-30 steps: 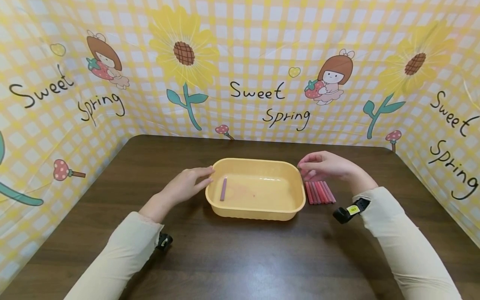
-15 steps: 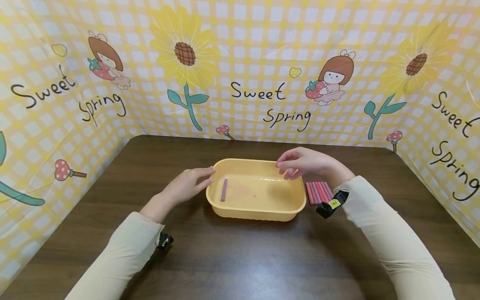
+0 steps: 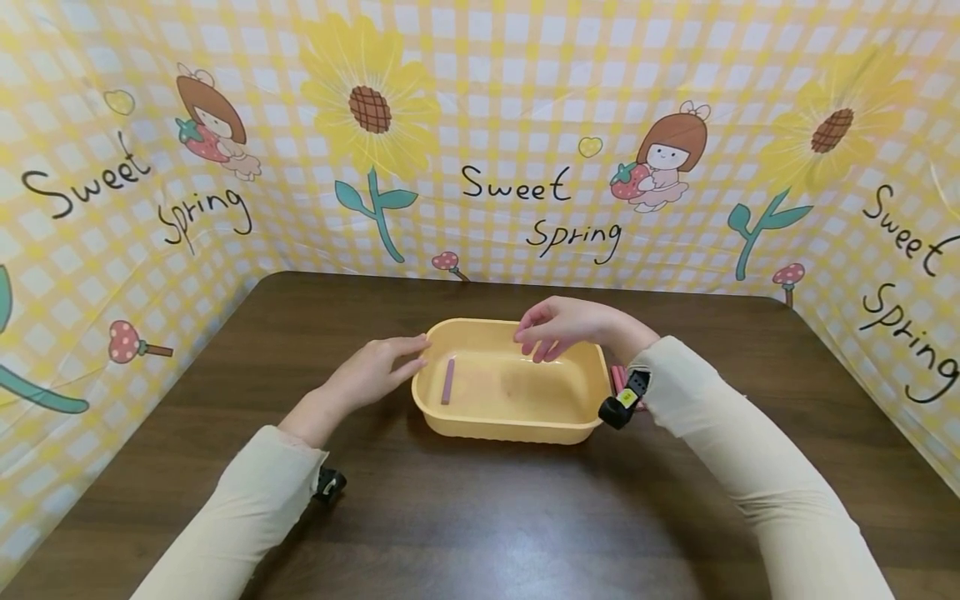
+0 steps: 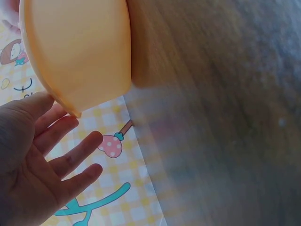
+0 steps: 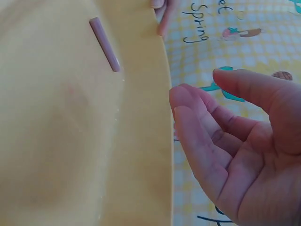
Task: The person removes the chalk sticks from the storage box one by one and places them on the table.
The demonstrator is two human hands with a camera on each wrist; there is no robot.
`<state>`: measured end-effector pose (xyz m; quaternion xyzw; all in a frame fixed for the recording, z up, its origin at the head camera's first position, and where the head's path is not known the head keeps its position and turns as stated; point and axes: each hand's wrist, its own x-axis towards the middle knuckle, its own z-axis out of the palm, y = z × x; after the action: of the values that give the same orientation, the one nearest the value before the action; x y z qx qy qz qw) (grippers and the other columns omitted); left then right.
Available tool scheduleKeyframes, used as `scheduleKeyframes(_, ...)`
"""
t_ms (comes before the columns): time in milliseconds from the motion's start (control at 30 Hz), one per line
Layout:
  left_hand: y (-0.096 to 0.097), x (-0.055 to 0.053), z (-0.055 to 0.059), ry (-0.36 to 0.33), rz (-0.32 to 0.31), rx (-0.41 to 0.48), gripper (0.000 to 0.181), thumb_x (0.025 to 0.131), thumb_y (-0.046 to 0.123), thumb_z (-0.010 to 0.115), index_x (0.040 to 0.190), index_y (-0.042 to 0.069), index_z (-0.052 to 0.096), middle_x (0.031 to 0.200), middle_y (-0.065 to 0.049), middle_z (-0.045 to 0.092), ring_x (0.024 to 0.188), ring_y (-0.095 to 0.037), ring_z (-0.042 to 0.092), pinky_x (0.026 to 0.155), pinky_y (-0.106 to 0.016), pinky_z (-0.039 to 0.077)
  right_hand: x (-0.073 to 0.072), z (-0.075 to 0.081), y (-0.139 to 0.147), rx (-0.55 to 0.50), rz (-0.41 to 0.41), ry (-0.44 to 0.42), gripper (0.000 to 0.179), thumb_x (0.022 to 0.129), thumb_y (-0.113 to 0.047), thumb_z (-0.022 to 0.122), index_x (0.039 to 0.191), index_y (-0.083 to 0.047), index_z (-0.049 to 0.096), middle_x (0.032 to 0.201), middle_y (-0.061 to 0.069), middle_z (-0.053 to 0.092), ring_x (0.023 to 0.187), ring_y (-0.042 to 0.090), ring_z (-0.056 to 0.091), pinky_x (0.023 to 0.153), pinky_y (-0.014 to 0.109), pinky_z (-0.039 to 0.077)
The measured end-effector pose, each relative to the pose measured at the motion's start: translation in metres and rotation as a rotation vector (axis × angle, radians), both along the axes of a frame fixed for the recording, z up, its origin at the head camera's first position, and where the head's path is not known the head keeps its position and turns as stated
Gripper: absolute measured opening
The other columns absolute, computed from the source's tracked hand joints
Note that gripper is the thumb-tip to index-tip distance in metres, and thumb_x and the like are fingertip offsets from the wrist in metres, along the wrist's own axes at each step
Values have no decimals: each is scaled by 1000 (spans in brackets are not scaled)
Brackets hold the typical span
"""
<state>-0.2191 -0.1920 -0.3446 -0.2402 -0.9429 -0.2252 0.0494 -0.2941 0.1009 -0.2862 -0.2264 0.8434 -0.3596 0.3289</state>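
Observation:
A yellow oblong plastic basin [image 3: 517, 427] stands mid-table with one slim purple stick [image 3: 447, 382] lying inside near its left end. My left hand [image 3: 369, 372] touches the basin's left rim with its thumb and fingertips, the other fingers loosely spread in the left wrist view. Over the basin's far right part hovers my right hand [image 3: 562, 323], fingers gently bent. The right wrist view shows a gap between that hand's thumb [image 5: 244, 87] and fingers, with nothing held. Pink and red sticks [image 3: 618, 379] lie beside the basin's right end, mostly hidden by my right wrist.
The dark wooden table [image 3: 480, 517] runs back to a yellow checked cloth [image 3: 517, 100] that closes off the rear and both sides. A black wrist strap [image 3: 625, 400] hangs under my right wrist close to the basin's right rim.
My right hand has moved left from above the pink and red sticks to over the basin, its wrist now covering most of them. My left hand, the basin and the purple stick keep their places.

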Motion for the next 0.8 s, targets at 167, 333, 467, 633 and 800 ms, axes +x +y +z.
scheduleKeyframes(167, 0, 0, -2, 7, 0, 2, 41, 94, 19, 56, 129, -1, 53, 133, -17, 54, 122, -32, 53, 103, -48, 44, -5, -5, -15, 23, 23, -15, 34, 91, -25, 60, 114, 1, 58, 101, 14, 67, 79, 13, 67, 78, 30, 59)
scheduleKeyframes(333, 0, 0, -2, 9, -1, 1, 41, 93, 20, 56, 129, -1, 54, 133, -17, 55, 122, -32, 54, 102, -47, 44, -10, -9, -29, 42, 47, -33, 34, 92, -23, 58, 115, 2, 57, 102, 13, 68, 78, 12, 67, 79, 30, 59)
scheduleKeyframes(467, 0, -1, -2, 11, -4, 2, 41, 93, 20, 56, 129, -1, 54, 132, -17, 55, 122, -32, 54, 102, -47, 44, -14, -13, -39, 43, 58, -46, 30, 93, -21, 57, 114, 0, 58, 100, 11, 68, 76, 11, 67, 80, 30, 58)
scheduleKeyframes(633, 0, -1, -1, 10, -3, 0, 41, 93, 19, 57, 129, -1, 54, 132, -17, 55, 122, -32, 54, 102, -47, 44, -18, -20, -50, 23, 62, -65, 25, 92, -20, 58, 110, -3, 60, 93, 6, 67, 75, 12, 66, 79, 30, 58)
scheduleKeyframes(800, 0, -1, 0, 1, 2, -5, 41, 93, 19, 57, 129, -1, 54, 132, -17, 55, 122, -32, 54, 103, -48, 44, -21, -27, -59, 12, 71, -70, 27, 92, -20, 58, 112, -2, 59, 94, 7, 67, 75, 12, 65, 79, 29, 58)
